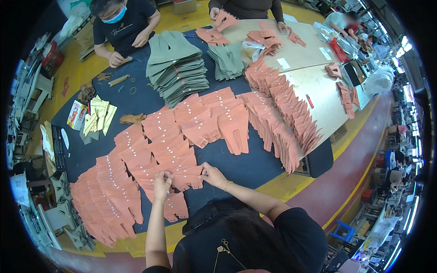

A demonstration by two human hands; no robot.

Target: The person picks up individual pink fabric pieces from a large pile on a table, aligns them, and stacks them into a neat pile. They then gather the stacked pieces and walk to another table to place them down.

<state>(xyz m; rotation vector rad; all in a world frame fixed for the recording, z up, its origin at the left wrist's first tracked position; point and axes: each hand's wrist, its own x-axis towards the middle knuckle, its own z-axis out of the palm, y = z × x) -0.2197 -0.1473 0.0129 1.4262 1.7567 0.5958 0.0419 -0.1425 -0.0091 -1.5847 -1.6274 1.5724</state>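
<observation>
Between my hands lies a salmon-pink cut piece (186, 174), flat and thin like leather or fabric, with a notched edge. My left hand (162, 185) pinches it at its left end, and my right hand (214, 176) holds its right end. It lies over the near end of a column of overlapping pink pieces (166, 143) marked with rows of small white dots. Just below it, another pink piece (176, 207) sits near the table edge. Farther left, more pink pieces (107, 191) overlap in fanned columns.
Tall grey-green stacks (175, 68) stand at the back of the dark table (246, 177). Fanned pink pieces (284, 104) run along a pale board (314, 91) at right. Yellow pieces (100, 113) lie at left. Co-workers' hands (116, 59) work across the table.
</observation>
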